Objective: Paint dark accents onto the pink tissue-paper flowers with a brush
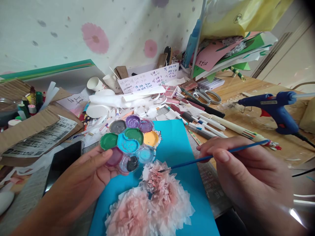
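My left hand (85, 172) grips a flower-shaped paint palette (130, 142) with wells of green, blue, purple, grey, yellow and black paint, thumb on its near rim. My right hand (242, 168) pinches a thin blue paintbrush (214, 156). The dark brush tip touches the top of a pale pink tissue-paper flower (161, 188). A second pink tissue flower (130, 214) lies beside it at the lower left. Both flowers rest on a blue paper sheet (177, 144).
A black phone (64, 160) lies left of the palette. Pens and markers (209, 126), scissors (206, 95) and a blue glue gun (275, 108) lie to the right. Cardboard (29, 126), paper cups (95, 84), thread spools (31, 101) and stacked papers (221, 49) crowd the back.
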